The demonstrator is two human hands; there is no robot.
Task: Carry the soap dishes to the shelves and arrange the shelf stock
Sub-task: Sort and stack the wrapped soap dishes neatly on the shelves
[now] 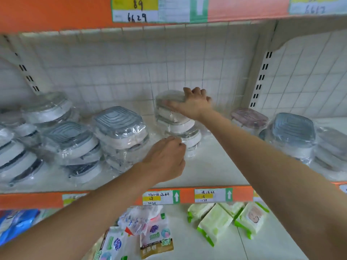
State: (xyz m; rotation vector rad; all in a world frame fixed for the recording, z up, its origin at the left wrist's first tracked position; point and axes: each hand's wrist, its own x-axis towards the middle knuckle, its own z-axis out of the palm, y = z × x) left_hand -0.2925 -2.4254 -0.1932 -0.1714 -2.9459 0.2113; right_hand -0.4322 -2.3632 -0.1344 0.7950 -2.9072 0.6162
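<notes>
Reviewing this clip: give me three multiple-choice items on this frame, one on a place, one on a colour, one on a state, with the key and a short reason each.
1. Where does the right hand rest?
A. On top of the middle stack of wrapped soap dishes
B. On the green wipe packs
C. On a price label

2. What colour is the shelf edge strip?
A. Blue
B. Orange
C. Black

3. How is the left hand?
A. Flat on the shelf
B. Hanging out of view
C. Fingers curled at the wrap at the stack's base

Key: 1 A, its fingers lie over the top dish; 2 B, the strip behind the labels is orange; 3 C, the fingertips bend into the plastic low on the stack.
</notes>
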